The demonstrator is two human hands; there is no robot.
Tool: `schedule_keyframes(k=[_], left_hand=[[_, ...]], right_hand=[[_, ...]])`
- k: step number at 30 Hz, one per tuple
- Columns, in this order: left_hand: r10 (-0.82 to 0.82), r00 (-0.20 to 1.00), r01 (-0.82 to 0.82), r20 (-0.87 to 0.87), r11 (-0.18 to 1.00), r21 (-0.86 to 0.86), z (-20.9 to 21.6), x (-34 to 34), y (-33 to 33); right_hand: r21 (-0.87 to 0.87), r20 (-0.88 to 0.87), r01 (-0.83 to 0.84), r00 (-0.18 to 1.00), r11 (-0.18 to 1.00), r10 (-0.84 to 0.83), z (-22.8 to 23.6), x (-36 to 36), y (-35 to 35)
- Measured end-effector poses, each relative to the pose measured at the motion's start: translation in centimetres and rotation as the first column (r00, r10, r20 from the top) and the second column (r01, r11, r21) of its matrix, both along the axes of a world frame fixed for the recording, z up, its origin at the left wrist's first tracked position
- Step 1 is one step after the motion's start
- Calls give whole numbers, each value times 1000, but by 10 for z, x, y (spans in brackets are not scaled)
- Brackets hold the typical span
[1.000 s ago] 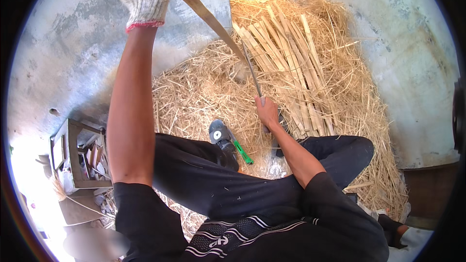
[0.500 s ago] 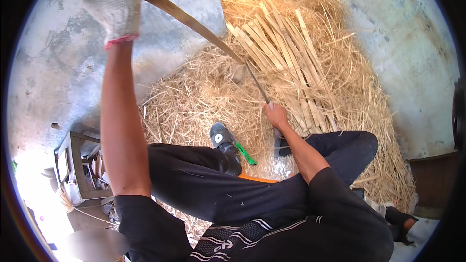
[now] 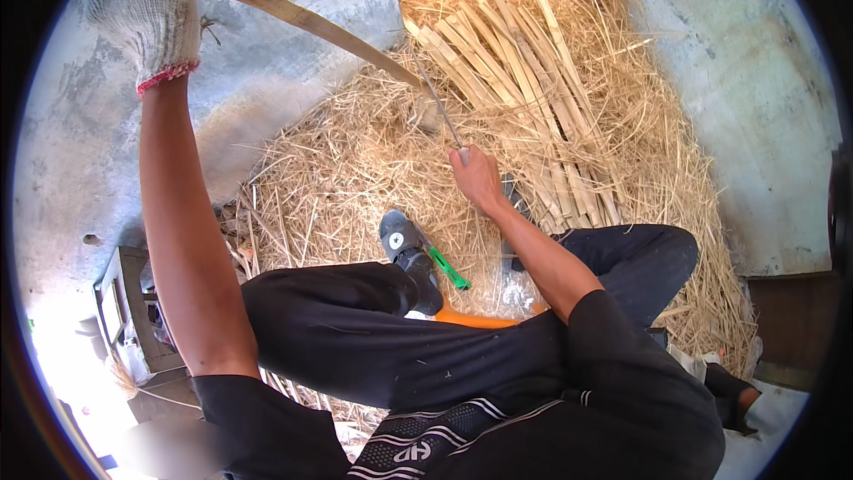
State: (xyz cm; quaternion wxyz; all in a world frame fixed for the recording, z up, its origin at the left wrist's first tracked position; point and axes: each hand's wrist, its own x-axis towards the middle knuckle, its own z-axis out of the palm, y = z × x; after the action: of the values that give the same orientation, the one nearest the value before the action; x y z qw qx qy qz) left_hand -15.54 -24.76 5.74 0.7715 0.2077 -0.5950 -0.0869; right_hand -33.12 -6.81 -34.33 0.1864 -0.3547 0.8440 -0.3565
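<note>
My left hand (image 3: 147,13), in a white knit glove with a red cuff, is closed on one end of a long bamboo strip (image 3: 302,20) at the upper left. The strip slants down to the right, away from the glove. My bare right hand (image 3: 477,180) is wrapped round the handle of a knife (image 3: 440,107) whose thin blade points up and to the left. The blade crosses the strip's far end; whether it cuts into it I cannot tell. Both arms are stretched forward over my bent legs.
Split bamboo strips (image 3: 533,89) lie in a pile on a deep bed of shavings (image 3: 329,160). A green-handled tool (image 3: 450,268) rests beside my shoe (image 3: 396,236), near an orange object (image 3: 475,320). A wooden cabinet (image 3: 133,302) stands left; concrete walls (image 3: 737,107) enclose the corner.
My left hand has moved farther left and slightly up with the bamboo strip. My right hand and the knife have shifted up and left, and the blade now points more steeply.
</note>
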Motion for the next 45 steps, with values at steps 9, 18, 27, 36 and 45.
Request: schedule_keyframes(k=[9,18,27,36,45], left_hand=[[22,1000,-22,5,1000,10,1,-4,1],[51,999,-51,3,998,33,-1,1,3],[10,1000,-9,-11,1000,28,3,2,-2],[133,988,-135,75,990,31,-3,29,-21],[127,991,-127,-37,992,0,-6,4,-14]], right_hand=[[-379,263,69,964,923,36,50,-1,-11],[-693,298,81,937,717,183,133,15,0],[-134,63,-62,995,989,71,46,16,-9],[5,37,-66,997,998,66,31,20,-9],[-30,110,-4,994,1000,7,5,17,-4]])
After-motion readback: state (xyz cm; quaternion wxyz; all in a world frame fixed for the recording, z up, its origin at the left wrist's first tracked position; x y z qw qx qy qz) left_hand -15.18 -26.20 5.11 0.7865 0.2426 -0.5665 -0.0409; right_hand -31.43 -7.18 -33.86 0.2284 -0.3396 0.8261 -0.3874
